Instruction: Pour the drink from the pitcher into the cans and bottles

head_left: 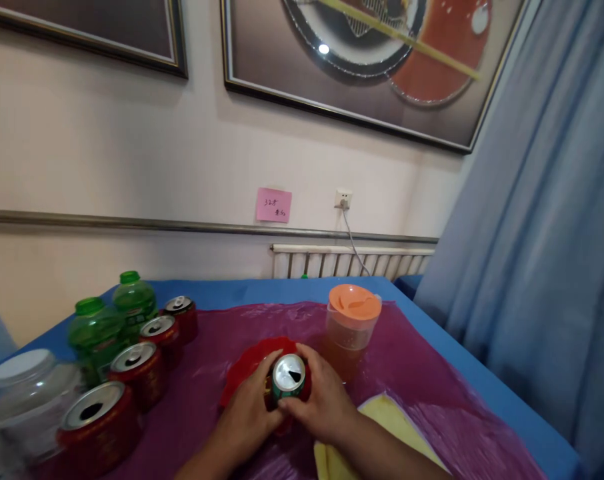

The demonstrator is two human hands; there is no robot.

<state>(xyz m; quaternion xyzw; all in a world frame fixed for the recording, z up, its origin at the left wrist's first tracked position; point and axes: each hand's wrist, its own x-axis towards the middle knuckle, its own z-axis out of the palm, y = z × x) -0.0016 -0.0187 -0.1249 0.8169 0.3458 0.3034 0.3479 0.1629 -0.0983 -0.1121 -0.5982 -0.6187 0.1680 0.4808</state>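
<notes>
Between my two hands stands a small green drink can [289,375] with an opened silver top. My left hand [252,407] wraps its left side, and my right hand [327,393] wraps its right side, with the thumbs near the front. Under and behind the can is a red dish with a wavy rim [242,363], partly hidden by my hands. A clear pitcher with an orange lid [353,323] and amber liquid stands just beyond my right hand. A yellow cloth [387,427] lies partly beneath my right forearm.
Along the left stand several opened red cans [137,373], two green bottles [95,333] and a clear jar with a white lid [32,393]. Purple plastic sheeting [462,407] covers part of the blue table [527,427]. A blue curtain [542,233] hangs at the right.
</notes>
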